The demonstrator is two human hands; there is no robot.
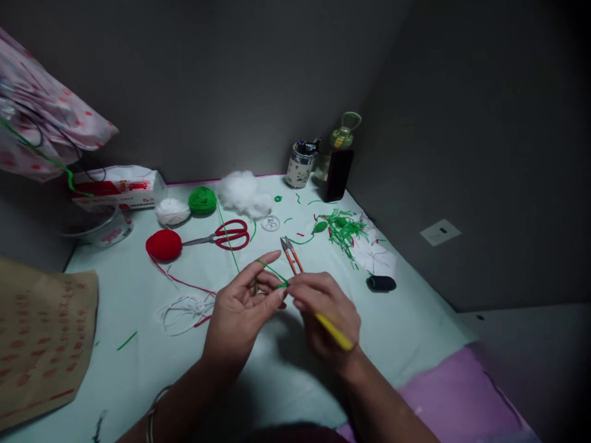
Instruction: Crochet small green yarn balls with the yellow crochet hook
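Observation:
My left hand (244, 307) pinches a small green piece of crochet (282, 285) between thumb and fingers, with green yarn (272, 269) drawn over its raised index finger. The strand runs back to a green yarn ball (202, 201). In my right hand (325, 311) is a crochet hook with a yellow handle (335, 332); its tip meets the green work and is hidden by the fingers. Just beyond the hands lie orange thread snips (292, 255), blades pointing away. Red-handled scissors (231, 235) rest to the left of them.
A red yarn ball (164, 245), a white yarn ball (172, 211) and white stuffing (244, 194) sit behind. Green yarn scraps (344, 231) lie at right, near a black spool (381, 283). A pen cup (299, 169) and dark phone (338, 175) stand at the back. A brown paper bag (46, 338) is at left.

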